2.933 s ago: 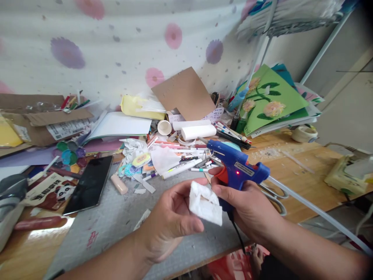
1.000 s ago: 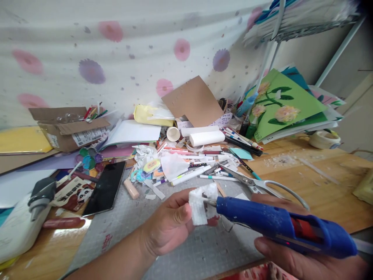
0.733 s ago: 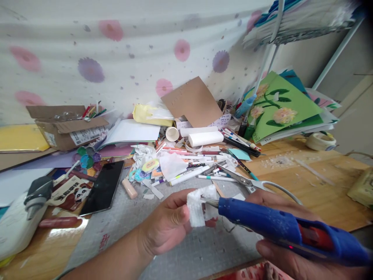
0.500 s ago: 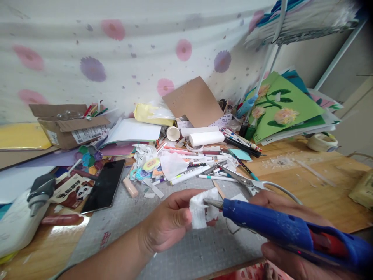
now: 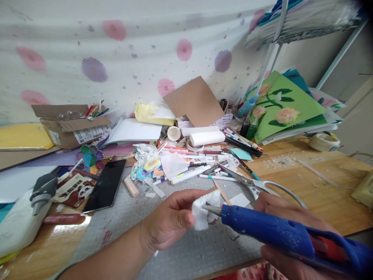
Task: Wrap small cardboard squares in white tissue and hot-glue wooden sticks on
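Observation:
My left hand (image 5: 170, 219) pinches a small crumpled piece of white tissue paper (image 5: 201, 217) between thumb and fingers, above the grey cutting mat (image 5: 122, 237). My right hand (image 5: 291, 217) is wrapped round a blue hot glue gun (image 5: 268, 229) with a red part inside its body. The gun's metal nozzle (image 5: 214, 210) points left and meets the tissue paper, or lies just in front of it; I cannot tell which. Silver scissors (image 5: 252, 182) lie open just beyond my right hand. The fingertips behind the paper are mostly hidden.
Markers (image 5: 190, 175) and paper scraps lie heaped behind my hands. A dark phone (image 5: 106, 186) and a white bottle with a grey cap (image 5: 43, 190) are on the left. A cardboard box (image 5: 71, 126) stands behind them. Green card with paper flowers (image 5: 291, 105) leans at the right.
The tissue paper looks more closed over, and the gap seen in it earlier is smaller. The nozzle has shifted slightly down across it. Both hands keep their holds.

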### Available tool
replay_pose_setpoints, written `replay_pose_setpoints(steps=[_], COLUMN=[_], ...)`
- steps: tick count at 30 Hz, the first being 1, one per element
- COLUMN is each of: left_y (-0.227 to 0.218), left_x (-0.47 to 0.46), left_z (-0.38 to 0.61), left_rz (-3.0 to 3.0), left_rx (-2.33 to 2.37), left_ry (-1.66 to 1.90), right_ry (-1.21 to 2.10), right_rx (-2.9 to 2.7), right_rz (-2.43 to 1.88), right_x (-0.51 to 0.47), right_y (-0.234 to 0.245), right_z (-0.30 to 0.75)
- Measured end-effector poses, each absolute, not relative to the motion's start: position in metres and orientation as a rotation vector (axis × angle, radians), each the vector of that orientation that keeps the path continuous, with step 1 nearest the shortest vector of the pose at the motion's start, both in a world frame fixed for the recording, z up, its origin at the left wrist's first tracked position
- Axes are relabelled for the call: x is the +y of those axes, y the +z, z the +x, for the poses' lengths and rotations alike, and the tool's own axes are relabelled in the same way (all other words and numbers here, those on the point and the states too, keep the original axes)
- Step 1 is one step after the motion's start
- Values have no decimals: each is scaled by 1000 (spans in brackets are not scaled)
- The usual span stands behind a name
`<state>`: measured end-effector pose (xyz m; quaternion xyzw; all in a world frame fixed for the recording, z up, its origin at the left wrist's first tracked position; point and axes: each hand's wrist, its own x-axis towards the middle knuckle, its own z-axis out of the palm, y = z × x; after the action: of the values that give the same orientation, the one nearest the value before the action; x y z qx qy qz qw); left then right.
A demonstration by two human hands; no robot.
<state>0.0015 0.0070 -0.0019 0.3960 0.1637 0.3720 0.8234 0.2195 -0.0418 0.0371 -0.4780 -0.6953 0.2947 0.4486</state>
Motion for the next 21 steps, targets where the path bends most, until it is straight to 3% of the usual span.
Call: replay_pose_setpoints(steps=[5,21], left_y=[-2,-11], left_x=[8,10], left_z=[0,4], left_rz=[843,789], left_rx=[328,379], left_ry=[795,898], right_ry=[623,727], right_rx=[-1849,-1824], right_rz=[-1111,-1239], right_x=[-40,-40], right_y=[38,21], right_z=[222,245])
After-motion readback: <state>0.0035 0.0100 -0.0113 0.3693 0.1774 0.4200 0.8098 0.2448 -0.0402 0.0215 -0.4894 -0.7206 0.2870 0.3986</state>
